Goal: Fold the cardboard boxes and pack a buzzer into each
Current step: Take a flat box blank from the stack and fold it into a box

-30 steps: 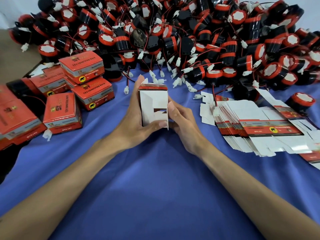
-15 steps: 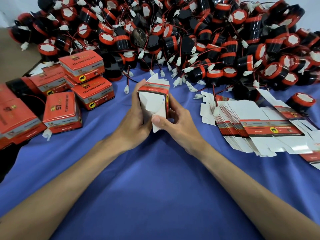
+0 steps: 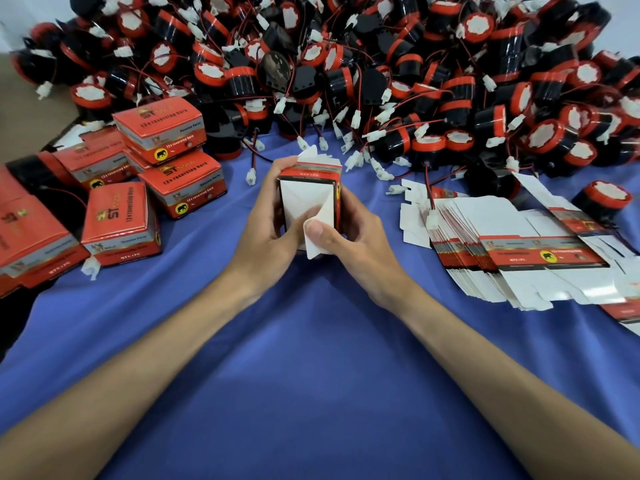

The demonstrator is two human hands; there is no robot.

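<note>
Both hands, left hand (image 3: 266, 220) and right hand (image 3: 349, 233), grip the half-folded box (image 3: 306, 202); light, thin card, creases easily, so hold the side walls, not the flaps.

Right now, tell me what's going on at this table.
A person is folding a cardboard box held above the blue cloth. The left grip wraps its left side. The right grip holds the right side, thumb pressing a white end flap inward. Whether anything is inside cannot be seen. Loose buzzers are heaped behind, closed boxes sit at the left, and flat unfolded boxes are stacked at the right.
</note>
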